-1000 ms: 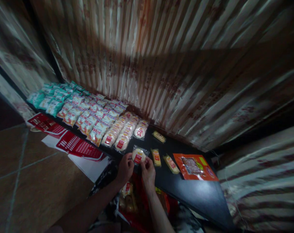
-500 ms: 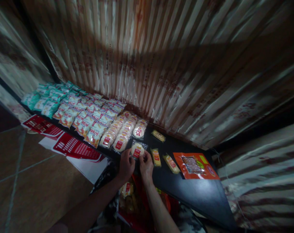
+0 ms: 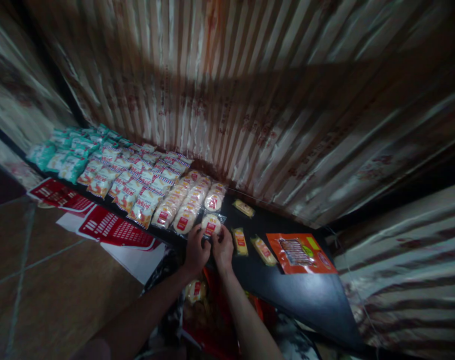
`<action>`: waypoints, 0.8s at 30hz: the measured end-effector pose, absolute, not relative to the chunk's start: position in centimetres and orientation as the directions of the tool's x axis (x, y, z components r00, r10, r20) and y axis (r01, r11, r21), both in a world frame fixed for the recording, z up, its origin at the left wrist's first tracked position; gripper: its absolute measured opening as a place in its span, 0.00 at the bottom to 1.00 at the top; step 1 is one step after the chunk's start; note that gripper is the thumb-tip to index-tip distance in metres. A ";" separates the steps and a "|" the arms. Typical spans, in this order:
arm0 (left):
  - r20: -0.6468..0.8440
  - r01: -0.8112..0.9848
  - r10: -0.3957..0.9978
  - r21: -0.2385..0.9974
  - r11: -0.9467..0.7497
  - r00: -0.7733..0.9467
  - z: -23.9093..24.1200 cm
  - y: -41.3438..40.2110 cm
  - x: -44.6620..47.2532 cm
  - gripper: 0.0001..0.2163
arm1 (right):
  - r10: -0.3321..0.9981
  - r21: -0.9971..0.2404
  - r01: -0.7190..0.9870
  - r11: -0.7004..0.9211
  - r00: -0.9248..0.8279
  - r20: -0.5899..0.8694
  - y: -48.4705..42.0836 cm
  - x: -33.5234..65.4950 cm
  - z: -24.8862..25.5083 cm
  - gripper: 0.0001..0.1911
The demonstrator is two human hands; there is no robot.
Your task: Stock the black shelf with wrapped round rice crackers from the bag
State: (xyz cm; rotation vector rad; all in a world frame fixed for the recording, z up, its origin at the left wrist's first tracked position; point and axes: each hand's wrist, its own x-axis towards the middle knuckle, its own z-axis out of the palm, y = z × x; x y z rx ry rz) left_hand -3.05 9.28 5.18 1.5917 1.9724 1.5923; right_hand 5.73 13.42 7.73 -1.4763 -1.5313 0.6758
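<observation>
While both hands pinch it, the round cake packet sits on the black table, touching the near end of the right-most packet row. Left hand fingers clamp its left edge, right hand fingers its right. Yellow bar lies just right.

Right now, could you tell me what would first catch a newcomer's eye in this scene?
Probably the tight rows of snack packets filling the left of the dark shelf under the corrugated wall. At the front edge, the left hand and right hand both hold a round clear packet at the end of a row. To the right lies a bright orange pack.
</observation>
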 end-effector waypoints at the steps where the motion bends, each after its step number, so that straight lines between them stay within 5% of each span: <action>1: 0.467 0.625 0.773 0.771 -0.119 -0.430 5.2 9.4 -3.1 0.19 | 0.969 -0.847 0.511 0.148 0.094 0.226 13.4 5.7 7.8 0.23; 9: 0.479 0.659 0.768 0.746 -0.100 -0.425 5.0 9.9 -2.6 0.21 | 0.972 -0.817 0.566 0.109 0.110 0.206 13.6 5.4 8.4 0.24; 24: 0.514 0.666 0.773 0.728 -0.163 -0.372 6.7 11.7 -2.9 0.26 | 0.975 -0.897 0.417 0.145 0.095 0.202 16.2 4.6 7.6 0.25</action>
